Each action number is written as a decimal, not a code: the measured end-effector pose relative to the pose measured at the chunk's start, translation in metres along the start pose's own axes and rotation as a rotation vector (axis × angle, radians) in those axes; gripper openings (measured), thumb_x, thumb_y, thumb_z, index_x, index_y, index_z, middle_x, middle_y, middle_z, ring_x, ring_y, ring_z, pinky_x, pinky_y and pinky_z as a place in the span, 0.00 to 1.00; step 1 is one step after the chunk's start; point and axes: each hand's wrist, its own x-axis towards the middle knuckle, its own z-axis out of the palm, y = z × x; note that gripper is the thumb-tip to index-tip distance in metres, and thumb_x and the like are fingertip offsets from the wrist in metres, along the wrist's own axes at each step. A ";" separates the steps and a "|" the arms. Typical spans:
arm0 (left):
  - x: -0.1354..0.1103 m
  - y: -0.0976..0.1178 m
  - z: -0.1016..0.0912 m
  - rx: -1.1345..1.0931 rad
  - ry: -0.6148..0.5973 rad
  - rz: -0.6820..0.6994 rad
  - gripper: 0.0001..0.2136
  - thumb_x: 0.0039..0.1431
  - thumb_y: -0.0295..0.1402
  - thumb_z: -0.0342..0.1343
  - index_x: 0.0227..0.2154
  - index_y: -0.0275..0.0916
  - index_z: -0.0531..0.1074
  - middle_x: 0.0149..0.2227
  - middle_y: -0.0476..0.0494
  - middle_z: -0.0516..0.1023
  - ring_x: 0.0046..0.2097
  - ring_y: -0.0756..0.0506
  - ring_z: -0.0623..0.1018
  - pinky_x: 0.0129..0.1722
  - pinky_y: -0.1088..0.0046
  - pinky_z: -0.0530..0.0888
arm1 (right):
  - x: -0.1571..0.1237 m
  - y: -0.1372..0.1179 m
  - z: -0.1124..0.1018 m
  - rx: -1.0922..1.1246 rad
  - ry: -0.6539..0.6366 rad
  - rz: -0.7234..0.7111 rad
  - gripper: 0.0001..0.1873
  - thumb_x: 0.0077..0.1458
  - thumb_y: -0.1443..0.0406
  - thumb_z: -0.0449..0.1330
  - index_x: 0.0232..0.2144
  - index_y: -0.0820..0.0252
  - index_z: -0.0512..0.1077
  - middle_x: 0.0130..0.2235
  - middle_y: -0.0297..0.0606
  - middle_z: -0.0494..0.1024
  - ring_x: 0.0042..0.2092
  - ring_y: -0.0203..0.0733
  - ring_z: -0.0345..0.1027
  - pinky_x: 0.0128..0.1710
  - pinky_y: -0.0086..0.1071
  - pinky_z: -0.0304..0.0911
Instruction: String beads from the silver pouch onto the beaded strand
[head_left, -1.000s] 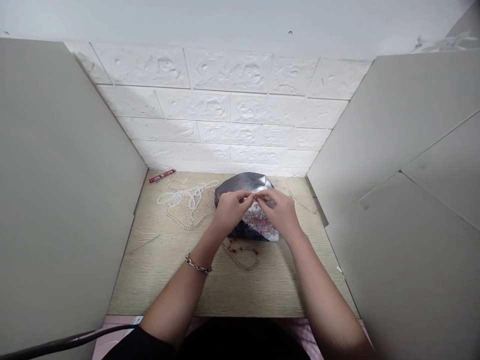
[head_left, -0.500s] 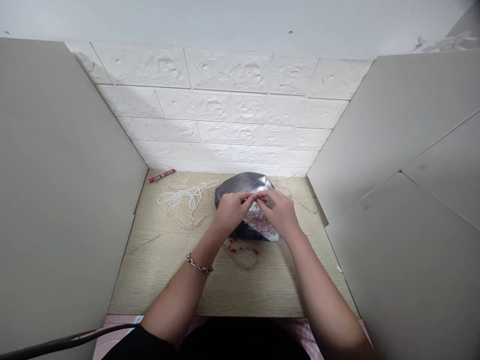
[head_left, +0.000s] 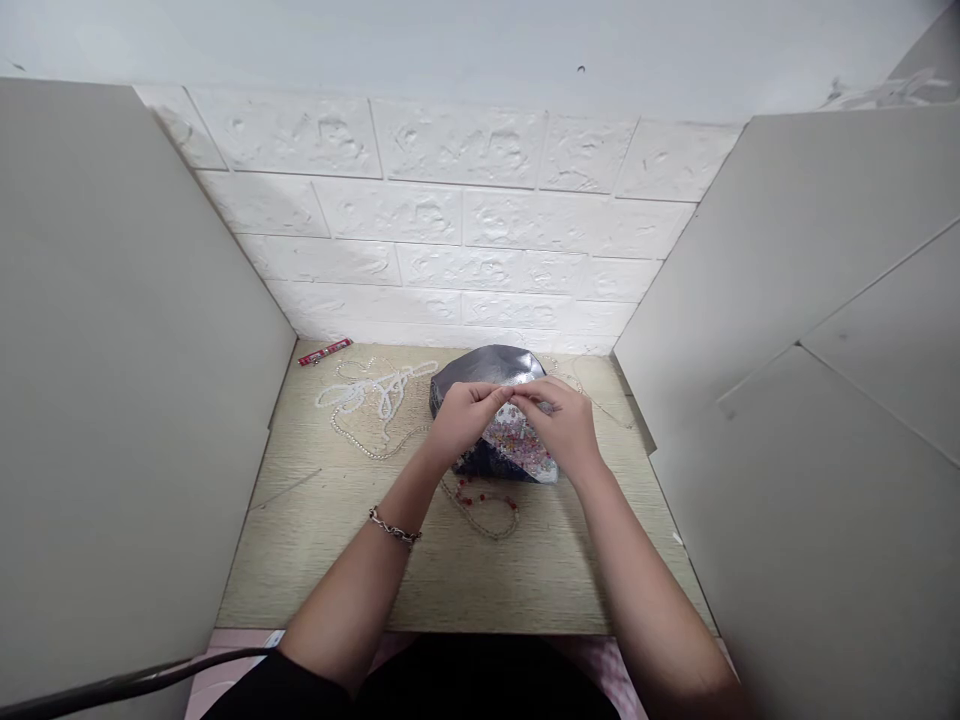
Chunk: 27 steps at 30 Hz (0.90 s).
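My left hand [head_left: 463, 422] and my right hand [head_left: 559, 425] meet fingertip to fingertip above a shiny dark foil bag [head_left: 487, 366] that holds small pink and white beads [head_left: 514, 443]. Both hands are closed in a pinch on something tiny that I cannot make out. A chain bracelet [head_left: 393, 527] circles my left wrist. Just below the hands, a strand with red beads [head_left: 484, 502] lies on the wooden desk [head_left: 480, 570].
White pearl strands [head_left: 365, 395] lie tangled at the back left of the desk. A red bar-shaped item [head_left: 324, 351] rests by the brick wall. A thin needle or wire [head_left: 286, 489] lies at the left. Grey panels wall in both sides.
The hands stay pinched together over the bag, with only slight finger shifts. The view has tilted a little.
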 end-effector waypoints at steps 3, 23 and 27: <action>0.000 0.001 0.000 -0.076 -0.019 -0.044 0.19 0.48 0.47 0.50 0.24 0.33 0.73 0.16 0.53 0.54 0.21 0.55 0.54 0.21 0.77 0.52 | -0.001 0.002 0.000 -0.028 0.011 -0.026 0.06 0.49 0.63 0.56 0.26 0.57 0.72 0.28 0.33 0.72 0.31 0.34 0.66 0.31 0.29 0.61; -0.005 0.004 0.001 -0.682 -0.400 -0.134 0.23 0.52 0.51 0.43 0.22 0.35 0.69 0.23 0.41 0.71 0.28 0.48 0.72 0.28 0.72 0.68 | -0.008 -0.021 0.006 -0.105 0.114 -0.263 0.10 0.55 0.64 0.48 0.29 0.56 0.69 0.39 0.38 0.71 0.42 0.37 0.65 0.41 0.34 0.62; -0.006 0.006 0.002 -0.691 -0.374 -0.122 0.20 0.51 0.49 0.46 0.24 0.34 0.69 0.27 0.40 0.72 0.33 0.47 0.72 0.34 0.70 0.69 | -0.008 -0.023 0.005 -0.096 0.149 -0.224 0.10 0.54 0.63 0.48 0.29 0.56 0.68 0.38 0.38 0.71 0.41 0.38 0.65 0.41 0.35 0.63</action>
